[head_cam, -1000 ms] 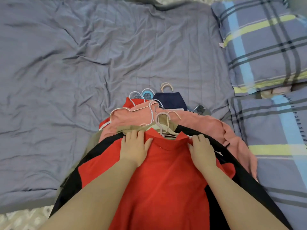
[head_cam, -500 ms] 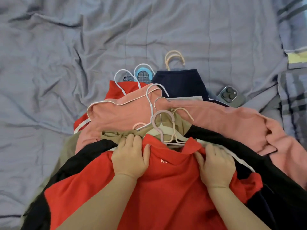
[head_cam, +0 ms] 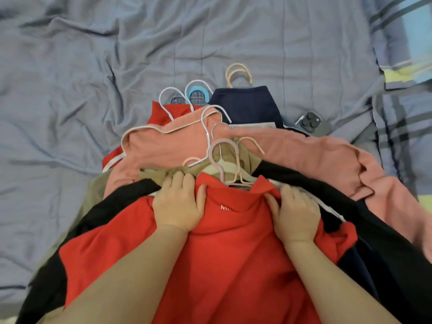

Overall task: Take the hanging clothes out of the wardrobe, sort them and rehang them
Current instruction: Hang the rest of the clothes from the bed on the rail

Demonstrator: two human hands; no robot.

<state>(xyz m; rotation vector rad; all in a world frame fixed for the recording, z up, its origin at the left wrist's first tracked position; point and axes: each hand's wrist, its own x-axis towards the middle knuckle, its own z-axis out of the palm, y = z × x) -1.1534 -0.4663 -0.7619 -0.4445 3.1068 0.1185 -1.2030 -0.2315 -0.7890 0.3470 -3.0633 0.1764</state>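
- While both hands kept to the same spots as half a second ago, the fingers had bunched the cloth more than in the flat-handed frame a second ago
- Since that earlier frame the view had closed in, so the plaid pillow (head_cam: 409, 43) showed only at the right edge
- Left hand (head_cam: 177, 204) gripped the left shoulder of the red shirt (head_cam: 233, 253), fingers curled over its top edge, thumb spread on the cloth
- Right hand (head_cam: 297, 211) clutched the right shoulder beside the collar, fingers curled into the fabric
- Red shirt lay on top of the pile on the grey-blue bedcover (head_cam: 93, 66), its long axis running from the person to the far side, collar pointing away, hem nearest the person
- Its pink hanger (head_cam: 222, 155) hooked away from the person as well
- Beneath it lay a black garment (head_cam: 385, 242), a tan garment (head_cam: 159, 175), a salmon garment (head_cam: 304, 160) and a navy garment (head_cam: 245, 104)
- Phone (head_cam: 311, 120) lay just beside the navy garment, on the right
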